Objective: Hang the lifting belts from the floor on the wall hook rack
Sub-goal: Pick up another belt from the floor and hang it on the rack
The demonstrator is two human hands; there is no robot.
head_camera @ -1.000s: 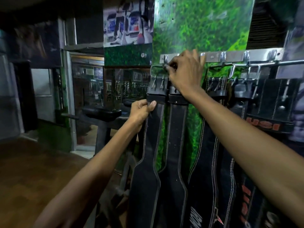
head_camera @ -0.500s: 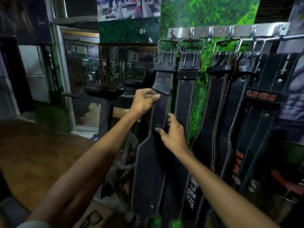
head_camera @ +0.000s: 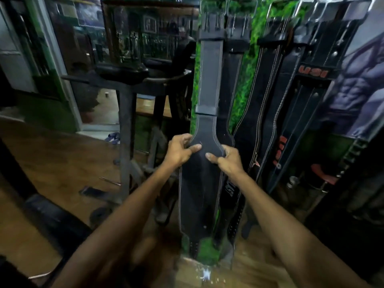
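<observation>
— Green leafy wall panel [head_camera: 245, 84] w/ a row of long black stitched leather lifting belts [head_camera: 268, 96] hanging buckle-up; hook rack itself is cut off at top of view. How far along, d'you reckon?

— Nearly done, I'd say. Left hand [head_camera: 179, 151] and right hand [head_camera: 225, 159] are both clamped on the edges of the leftmost black leather belt [head_camera: 208, 80], which hangs by its buckle; looks like straightening.

— Anything left on the brown wooden floor [head_camera: 62, 154]?

— Can't see any belts there, tho it's dim and partly hidden.
</observation>
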